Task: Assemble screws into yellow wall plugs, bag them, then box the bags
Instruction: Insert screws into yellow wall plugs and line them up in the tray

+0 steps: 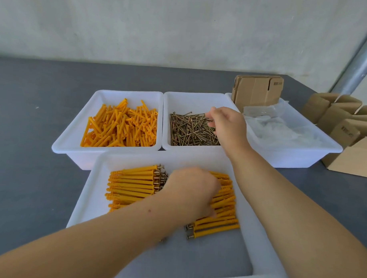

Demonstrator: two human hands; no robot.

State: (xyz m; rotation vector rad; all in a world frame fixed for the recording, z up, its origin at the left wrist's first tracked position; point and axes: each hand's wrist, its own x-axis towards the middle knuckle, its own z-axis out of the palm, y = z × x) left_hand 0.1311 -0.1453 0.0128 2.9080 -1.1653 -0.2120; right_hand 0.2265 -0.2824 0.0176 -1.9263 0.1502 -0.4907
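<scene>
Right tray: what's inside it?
The right tray holds a heap of clear bags, with flat cardboard boxes standing at its back end. Whatever lies under the bags is covered, and so is the tray's floor.

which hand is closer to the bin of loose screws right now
Right. The right hand is over the bin of loose screws, fingers down at the pile. The left hand is nearer the person, over the assembled plugs in the front tray.
</scene>
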